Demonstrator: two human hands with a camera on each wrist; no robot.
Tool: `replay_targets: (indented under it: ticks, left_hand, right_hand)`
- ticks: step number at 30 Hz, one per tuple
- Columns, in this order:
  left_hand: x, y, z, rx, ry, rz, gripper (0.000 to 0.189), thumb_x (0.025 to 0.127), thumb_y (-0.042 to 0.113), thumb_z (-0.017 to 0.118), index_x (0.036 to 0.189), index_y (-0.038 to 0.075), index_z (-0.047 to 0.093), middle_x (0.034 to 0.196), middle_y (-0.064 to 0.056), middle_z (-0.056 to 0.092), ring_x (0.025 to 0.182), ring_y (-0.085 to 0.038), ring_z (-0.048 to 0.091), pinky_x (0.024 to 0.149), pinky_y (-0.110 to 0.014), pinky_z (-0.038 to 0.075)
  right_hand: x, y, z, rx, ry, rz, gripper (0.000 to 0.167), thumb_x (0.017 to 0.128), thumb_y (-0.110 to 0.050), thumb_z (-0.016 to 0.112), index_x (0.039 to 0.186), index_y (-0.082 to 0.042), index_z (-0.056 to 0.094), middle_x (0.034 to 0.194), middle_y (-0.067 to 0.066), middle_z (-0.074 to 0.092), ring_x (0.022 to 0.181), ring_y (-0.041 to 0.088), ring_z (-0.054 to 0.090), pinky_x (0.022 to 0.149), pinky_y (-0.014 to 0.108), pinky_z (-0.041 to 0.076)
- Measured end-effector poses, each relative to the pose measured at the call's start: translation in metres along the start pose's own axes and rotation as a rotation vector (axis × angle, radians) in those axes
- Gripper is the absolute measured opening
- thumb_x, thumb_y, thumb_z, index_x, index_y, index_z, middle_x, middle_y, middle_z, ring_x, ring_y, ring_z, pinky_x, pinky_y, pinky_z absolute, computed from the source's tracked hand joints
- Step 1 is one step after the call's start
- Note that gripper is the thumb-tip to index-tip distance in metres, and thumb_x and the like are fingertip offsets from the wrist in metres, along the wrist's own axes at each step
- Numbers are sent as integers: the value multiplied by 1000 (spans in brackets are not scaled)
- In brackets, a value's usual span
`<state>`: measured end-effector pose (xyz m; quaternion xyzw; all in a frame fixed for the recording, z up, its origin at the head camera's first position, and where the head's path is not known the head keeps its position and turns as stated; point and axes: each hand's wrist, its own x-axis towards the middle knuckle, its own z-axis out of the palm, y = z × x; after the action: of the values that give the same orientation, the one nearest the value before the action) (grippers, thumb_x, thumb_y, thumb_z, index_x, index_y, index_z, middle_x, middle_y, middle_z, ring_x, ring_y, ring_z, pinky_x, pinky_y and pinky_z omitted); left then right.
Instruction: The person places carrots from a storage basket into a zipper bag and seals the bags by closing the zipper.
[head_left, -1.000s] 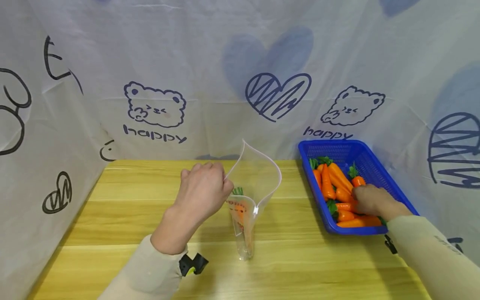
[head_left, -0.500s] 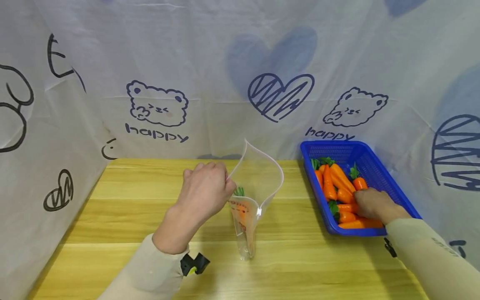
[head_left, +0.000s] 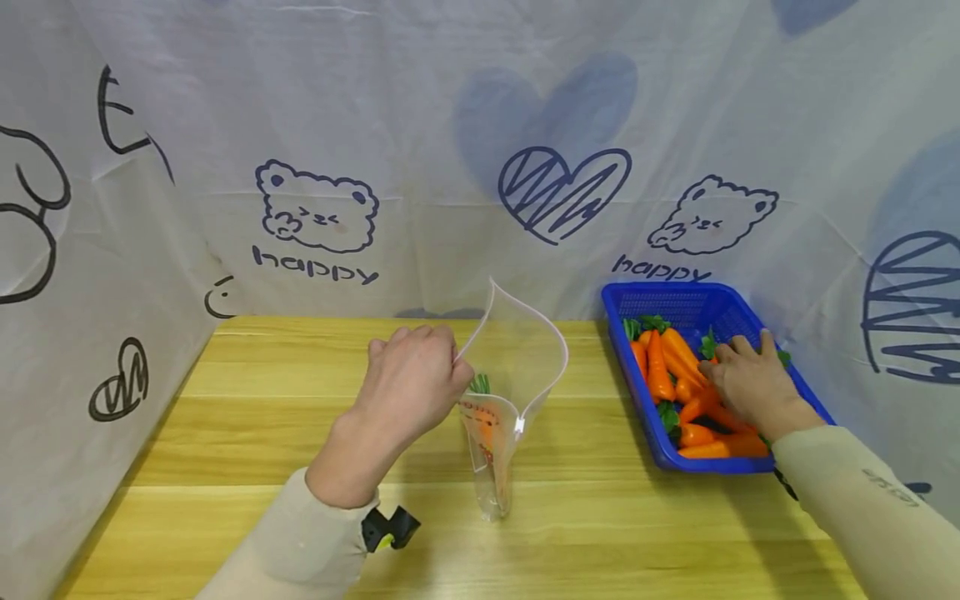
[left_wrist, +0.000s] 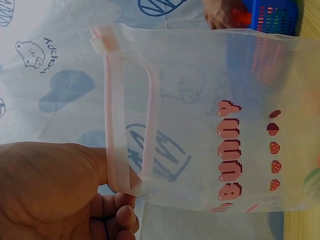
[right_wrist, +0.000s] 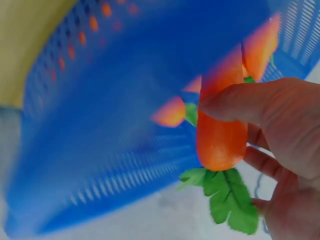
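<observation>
My left hand (head_left: 412,375) pinches the rim of a clear zip bag (head_left: 528,346), thumb on the pink-edged strip in the left wrist view. The bag stands upright with its mouth spread wide and a white slider (head_left: 519,425) at the near side. Inside it is a toy carrot (head_left: 486,429) with green leaves at the top. My right hand (head_left: 753,379) is in the blue basket (head_left: 633,404). In the right wrist view its thumb and fingers grip an orange toy carrot (right_wrist: 220,142) near the leafy end; its tip is hidden behind the basket's blurred wall.
Several more toy carrots (head_left: 660,375) lie in the basket, at the right of the wooden table (head_left: 300,367). A white cloth (head_left: 420,233) with drawn bears and hearts hangs behind and at both sides.
My right hand has shifted slightly up and turned among the carrots, its fingers more spread, and leaves now show at its right. The left hand and bag stay nearly still.
</observation>
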<state>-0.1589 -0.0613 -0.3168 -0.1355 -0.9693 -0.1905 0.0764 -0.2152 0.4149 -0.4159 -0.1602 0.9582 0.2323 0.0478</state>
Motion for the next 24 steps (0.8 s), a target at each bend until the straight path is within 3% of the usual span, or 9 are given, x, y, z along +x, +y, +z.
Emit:
replay_targets:
  ticks: [4,8,13,16,19,21,24]
  left_hand:
    - [0,0,0,-4,-5,-5,19,90,18,59,72,15,53,71,-1,55,72,-26,51,69,-42,34]
    - [0,0,1,-12,-8,-3,19,90,17,59,72,15,54,71,-1,55,72,-26,51,69,-42,34]
    - [0,0,1,-13,-11,-6,19,90,17,60,72,15,54,71,-1,55,72,-26,51,69,-42,35]
    - [0,0,1,-13,-16,-5,19,90,18,60,72,15,54,71,-1,56,73,-26,51,70,-42,35]
    - [0,0,2,-13,-20,-1,19,91,18,60,73,16,55,71,0,56,73,-26,51,70,-42,35]
    - [0,0,1,-14,-22,-5,19,91,19,61,73,16,55,71,0,56,72,-25,52,70,-42,35]
    - [1,0,1,-14,-27,-8,19,91,19,61,74,16,55,72,0,57,72,-25,52,70,-42,35]
  right_hand:
    - [4,8,-10,-54,37,-38,50,87,5,76,131,-18,73,126,22,63,126,51,49,112,84,18]
    - [6,15,-16,-34,32,-46,45,87,4,75,125,-19,76,126,19,66,127,49,50,112,85,14]
    - [7,8,-9,69,1,-98,39,89,5,73,115,-23,78,127,16,66,128,49,50,113,84,15]
    - [8,1,-3,165,-7,-90,35,96,2,67,121,-20,76,132,19,64,130,52,50,114,80,21]
    - [8,0,-2,261,38,24,27,100,-4,61,123,-10,73,125,22,68,119,51,59,103,73,41]
    - [8,3,-5,357,51,147,21,99,-7,57,112,-3,72,109,23,71,100,48,66,84,67,53]
    - [4,10,-9,525,-25,343,23,99,-18,54,94,-1,68,92,25,69,80,45,68,63,60,53]
